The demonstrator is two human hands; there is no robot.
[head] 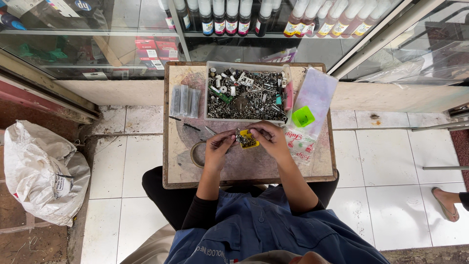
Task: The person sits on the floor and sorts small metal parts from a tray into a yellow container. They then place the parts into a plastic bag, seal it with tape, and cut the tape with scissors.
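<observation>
Head view, looking straight down: a person sat at a small square table [312, 168] with a worn top, both forearms stretched over it. The left hand [218, 145] and right hand [270, 138] met over the middle of the table, around a small yellow tray [248, 142] filled with little metal parts. Right hand fingers were curled shut on the tray's right side, holding it. Left hand fingers were pinched together at the tray's left edge, on what looked like a small metal part, too tiny to tell for sure. Just beyond the hands, at the far edge of the table, stood a clear plastic box [246, 93] heaped with mixed metal screws and fittings. Left of the box lay a row of small clear tubes [185, 100]. Right of the box, a small green cup [303, 117] sat on a clear plastic bag [320, 90], with a printed bag [299, 145] under the right wrist. A tape ring [197, 154] lay just left of the left wrist. Dark thin tools [191, 127] lay near the tubes. Beyond the table was a glass cabinet with a row of bottles [273, 17]. A white sack [41, 171] sat on the floor well to the left. Another person's sandalled foot [445, 203] showed at the right edge on the white tiled floor [391, 161].
</observation>
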